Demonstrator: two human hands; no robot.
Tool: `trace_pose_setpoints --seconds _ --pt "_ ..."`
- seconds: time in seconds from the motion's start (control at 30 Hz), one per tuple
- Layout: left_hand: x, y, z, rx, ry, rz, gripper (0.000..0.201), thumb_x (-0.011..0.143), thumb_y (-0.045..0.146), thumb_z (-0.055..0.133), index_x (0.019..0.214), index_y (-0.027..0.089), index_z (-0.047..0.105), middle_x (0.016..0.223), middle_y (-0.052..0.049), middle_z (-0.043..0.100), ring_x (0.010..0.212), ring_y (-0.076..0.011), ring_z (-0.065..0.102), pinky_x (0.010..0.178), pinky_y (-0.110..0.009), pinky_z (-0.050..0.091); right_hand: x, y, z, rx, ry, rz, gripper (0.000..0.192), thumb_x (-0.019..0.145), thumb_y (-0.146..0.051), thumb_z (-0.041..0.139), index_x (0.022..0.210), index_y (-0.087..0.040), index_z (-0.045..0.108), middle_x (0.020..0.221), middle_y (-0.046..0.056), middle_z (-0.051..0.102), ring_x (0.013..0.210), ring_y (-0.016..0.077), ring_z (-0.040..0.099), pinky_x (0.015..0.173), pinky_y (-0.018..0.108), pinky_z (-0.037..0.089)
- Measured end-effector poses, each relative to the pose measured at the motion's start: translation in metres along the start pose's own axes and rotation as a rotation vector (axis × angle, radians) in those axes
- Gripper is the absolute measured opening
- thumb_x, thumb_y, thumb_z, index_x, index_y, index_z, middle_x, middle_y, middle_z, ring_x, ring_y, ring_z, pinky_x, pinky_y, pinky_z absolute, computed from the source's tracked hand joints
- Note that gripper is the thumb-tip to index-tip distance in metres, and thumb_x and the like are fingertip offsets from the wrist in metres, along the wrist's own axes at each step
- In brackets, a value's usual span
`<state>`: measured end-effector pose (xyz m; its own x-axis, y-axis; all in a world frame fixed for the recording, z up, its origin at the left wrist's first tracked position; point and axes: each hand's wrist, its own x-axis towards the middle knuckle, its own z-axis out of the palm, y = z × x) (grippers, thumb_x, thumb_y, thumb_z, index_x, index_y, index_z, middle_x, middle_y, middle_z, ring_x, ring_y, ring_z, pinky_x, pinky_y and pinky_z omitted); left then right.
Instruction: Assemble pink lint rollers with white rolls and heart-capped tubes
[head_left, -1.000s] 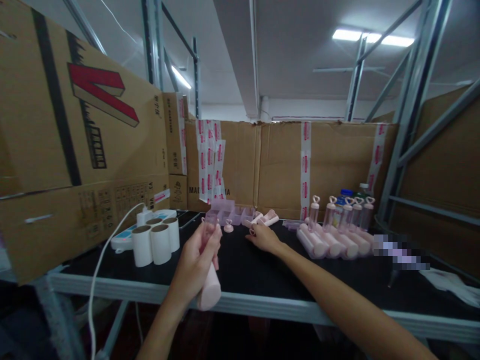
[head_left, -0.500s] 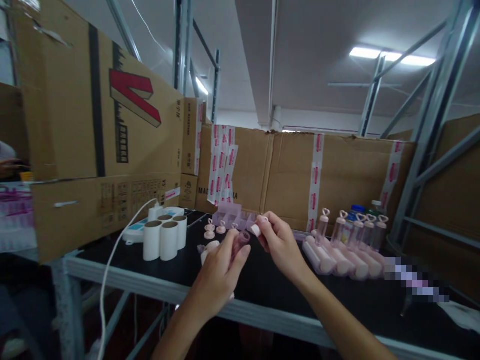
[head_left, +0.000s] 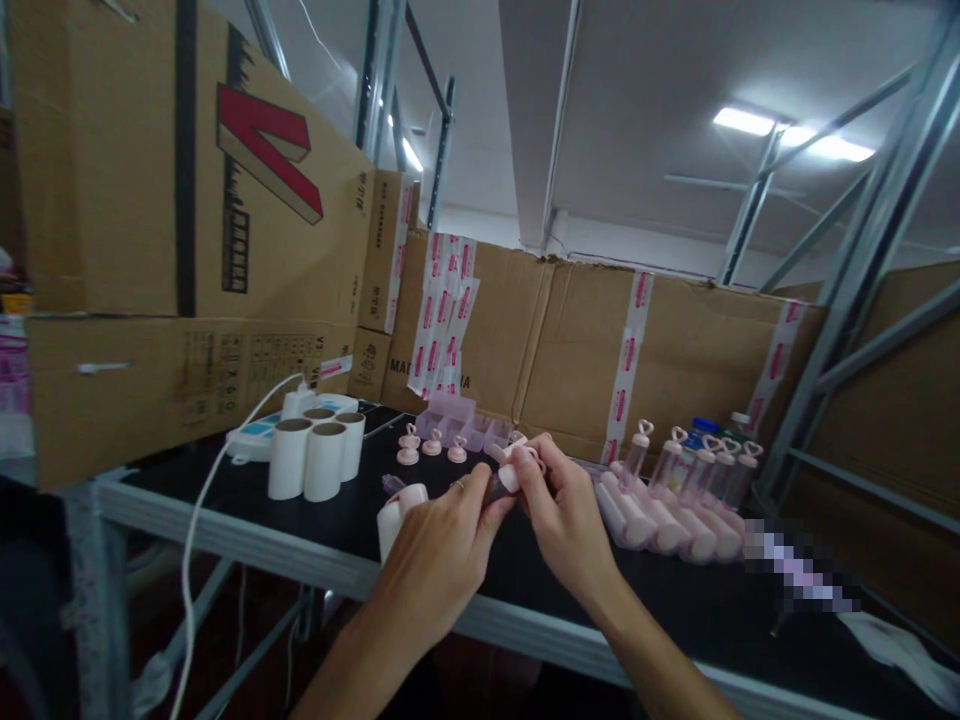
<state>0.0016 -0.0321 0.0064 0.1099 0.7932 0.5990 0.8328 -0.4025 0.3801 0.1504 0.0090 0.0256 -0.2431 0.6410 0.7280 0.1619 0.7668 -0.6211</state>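
Assembly at mid-step, low centre of the frame: the left hand (head_left: 442, 555) is closed around a pink roller (head_left: 396, 515), whose white end shows left of the knuckles, while the right hand (head_left: 559, 510) pinches a small pink cap (head_left: 511, 470) between thumb and forefinger, touching the roller's clear handle tip. The step in hand appears to be fitting cap to handle; the next move calls for aligning the two axes and pressing or twisting them together. Both forearms rise from the lower edge, wrists bent inward, over the black table (head_left: 675, 600). Spare caps (head_left: 431, 445) lie behind; finished rollers (head_left: 667, 520) lie at right, white tubes (head_left: 311, 455) at left.
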Motion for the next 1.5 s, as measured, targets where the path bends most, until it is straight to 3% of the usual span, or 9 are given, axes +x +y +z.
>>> trace_pose_setpoints --seconds 0.43,0.6,0.67,0.8,1.0,1.27,1.5 --pt "-0.003 0.001 0.001 -0.085 -0.06 0.031 0.031 0.106 0.048 0.037 0.107 0.025 0.058 0.098 -0.006 0.078 0.093 -0.0315 0.075 0.077 -0.036 0.041 -0.01 0.002 -0.01 0.001 -0.057 -0.029 0.028 0.107 -0.04 0.044 0.088 -0.023 0.054 0.073 -0.003 0.052 0.062 0.0132 0.046 0.058 0.027 0.034" --pt "-0.002 -0.001 0.003 -0.286 -0.127 0.047 0.035 0.105 0.05 0.038 0.124 0.029 0.059 0.111 -0.005 0.077 0.108 -0.0285 0.072 0.087 -0.035 0.044 -0.012 0.0 -0.016 -0.014 -0.132 -0.058 0.027 0.107 -0.037 0.045 0.087 -0.023 0.056 0.072 -0.003 0.055 0.062 0.0129 0.049 0.06 0.026 0.036" --pt "-0.002 0.0 0.004 -0.301 -0.127 0.045 0.032 0.105 0.049 0.04 0.119 0.029 0.061 0.108 -0.003 0.078 0.104 -0.0266 0.073 0.085 -0.033 0.045 -0.014 0.0 -0.017 -0.002 -0.122 -0.039 0.027 0.107 -0.038 0.044 0.088 -0.023 0.055 0.073 -0.003 0.056 0.062 0.0128 0.049 0.06 0.026 0.036" --pt "-0.001 0.007 0.007 -0.158 -0.071 0.031 0.028 0.105 0.046 0.042 0.104 0.026 0.061 0.098 -0.003 0.078 0.092 -0.0266 0.074 0.076 -0.033 0.044 -0.018 0.002 -0.012 0.067 -0.005 0.045 0.036 0.106 -0.045 0.045 0.079 -0.022 0.054 0.071 -0.002 0.055 0.063 0.0129 0.047 0.058 0.026 0.036" --pt "-0.002 0.016 0.01 0.01 0.007 0.074 0.026 0.107 0.04 0.042 0.115 0.024 0.061 0.107 -0.005 0.079 0.094 -0.0264 0.076 0.074 -0.033 0.045 -0.024 0.002 0.003 0.165 0.221 0.128 0.044 0.102 -0.051 0.052 0.071 -0.021 0.051 0.069 -0.002 0.052 0.06 0.0123 0.041 0.053 0.026 0.032" --pt "-0.006 0.015 0.011 0.311 0.073 0.105 0.027 0.106 0.036 0.045 0.124 0.023 0.059 0.11 -0.009 0.077 0.088 -0.0285 0.076 0.069 -0.035 0.048 -0.023 -0.01 0.008 0.111 0.291 0.16 0.043 0.102 -0.05 0.052 0.073 -0.019 0.052 0.065 -0.005 0.045 0.058 0.0105 0.037 0.052 0.024 0.03" --pt "-0.006 0.008 0.016 0.309 0.067 0.094 0.028 0.107 0.036 0.041 0.123 0.023 0.06 0.109 -0.01 0.077 0.084 -0.0295 0.076 0.066 -0.035 0.047 -0.022 -0.008 0.01 0.036 0.283 0.17 0.047 0.101 -0.054 0.052 0.069 -0.019 0.052 0.061 -0.005 0.043 0.057 0.0109 0.038 0.052 0.024 0.029"
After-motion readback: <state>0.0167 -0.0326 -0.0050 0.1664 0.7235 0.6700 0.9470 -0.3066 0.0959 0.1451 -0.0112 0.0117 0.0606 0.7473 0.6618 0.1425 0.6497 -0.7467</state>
